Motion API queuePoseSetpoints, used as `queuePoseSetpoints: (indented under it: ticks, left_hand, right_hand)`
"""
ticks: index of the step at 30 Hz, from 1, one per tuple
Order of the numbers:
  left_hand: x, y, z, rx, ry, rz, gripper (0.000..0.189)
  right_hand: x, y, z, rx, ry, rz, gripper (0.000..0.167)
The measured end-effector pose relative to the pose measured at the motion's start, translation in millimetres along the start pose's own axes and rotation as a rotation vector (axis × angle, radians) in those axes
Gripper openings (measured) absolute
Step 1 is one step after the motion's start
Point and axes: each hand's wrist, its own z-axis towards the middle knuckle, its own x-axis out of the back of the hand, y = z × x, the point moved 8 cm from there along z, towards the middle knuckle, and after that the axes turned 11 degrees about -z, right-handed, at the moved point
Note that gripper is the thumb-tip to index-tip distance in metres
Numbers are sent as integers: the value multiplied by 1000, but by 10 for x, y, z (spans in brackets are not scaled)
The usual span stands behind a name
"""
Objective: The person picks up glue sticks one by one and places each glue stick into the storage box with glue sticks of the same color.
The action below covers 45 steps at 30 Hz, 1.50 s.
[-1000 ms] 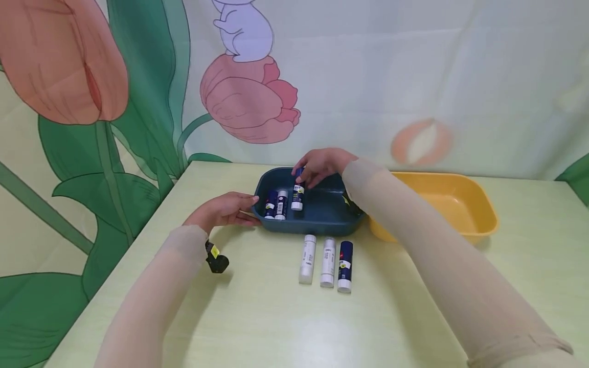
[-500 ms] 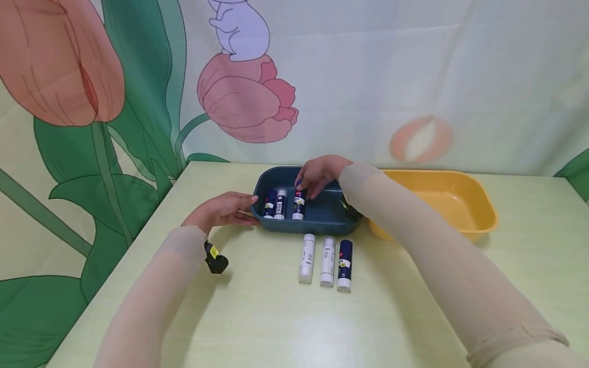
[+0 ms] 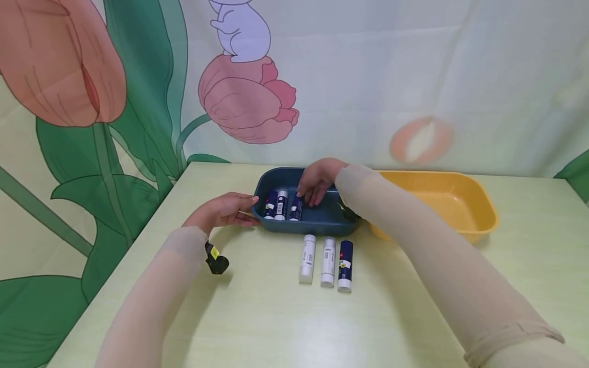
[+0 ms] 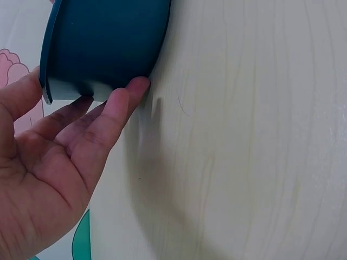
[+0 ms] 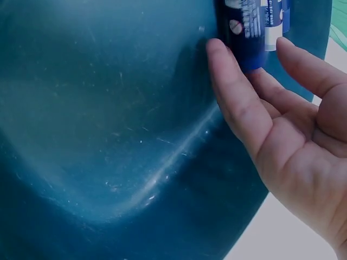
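A dark blue plastic basin (image 3: 322,226) stands at the back of the table. My left hand (image 3: 224,209) holds its left end, the thumb at the rim and the fingers against the outer wall, as the left wrist view shows (image 4: 65,146). Inside the basin, two glue sticks lie side by side: a navy one (image 3: 270,204) and a white-capped one (image 3: 281,205). Just right of them lies another navy glue stick (image 3: 296,208), slightly tilted. My right hand (image 3: 319,179) reaches in over it, fingers and thumb spread around its blue end (image 5: 252,59), with a gap at the thumb.
In front of the basin, two white glue sticks (image 3: 307,259) (image 3: 328,261) and a navy one (image 3: 345,266) lie in a row on the table (image 3: 257,317). A yellow basin (image 3: 483,214) stands to the right, partly behind my right forearm. A printed cloth (image 3: 345,92) hangs behind.
My right hand has lowered the navy glue stick into the blue basin, and the stick has shifted left towards the other two. The fingers have loosened from it. My left hand has stayed put.
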Motion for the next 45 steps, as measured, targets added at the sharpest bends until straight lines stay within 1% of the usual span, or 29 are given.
queuePoseSetpoints:
  ticks: [4,7,10,14,16,18,20,22,24,27,31,33,36,39,45]
  left_hand:
    - [-25,12,-2,-1,2,-2,59]
    - [-26,20,6,0,-5,4,60]
    - [-23,45,10,-12,-17,16,61]
    - [-46,63,19,-23,-28,22,60]
    - [-69,53,34,-18,-33,18,60]
    - [-91,43,45,-13,-39,14,61]
    - [-96,37,46,-12,-39,11,61]
    - [-83,34,37,-12,-31,13,61]
    - [-64,35,20,-14,-23,13,61]
    - [-47,36,3,-17,-24,16,62]
    - [-30,28,3,-24,-22,19,61]
    - [-24,18,5,-27,-20,20,61]
    - [-30,-2,7,-29,-21,21,61]
    - [-40,-22,6,-21,-18,15,62]
    - [-51,6,-2,-20,-11,24,63]
  right_hand:
    - [0,-14,-40,34,-9,-15,46]
    - [43,-87,-161,78,-8,-6,47]
    - [140,-186,-387,128,6,-1,47]
    - [252,-258,-805,199,48,-49,48]
    - [277,-247,-1032,235,94,-86,47]
    - [284,-224,-1269,274,163,-121,44]
    - [287,-194,-1490,307,246,-145,41]
    - [276,-163,-1701,334,328,-144,40]
    - [255,-118,-1876,357,394,-131,39]
    - [197,-14,-2109,387,472,-74,37]
    - [85,150,-2372,447,552,20,37]
    - [15,224,-2474,480,584,61,38]
    - [-107,335,-2568,525,611,121,39]
    - [-239,443,-2614,557,622,167,40]
    - [-452,645,-2636,570,643,235,41]
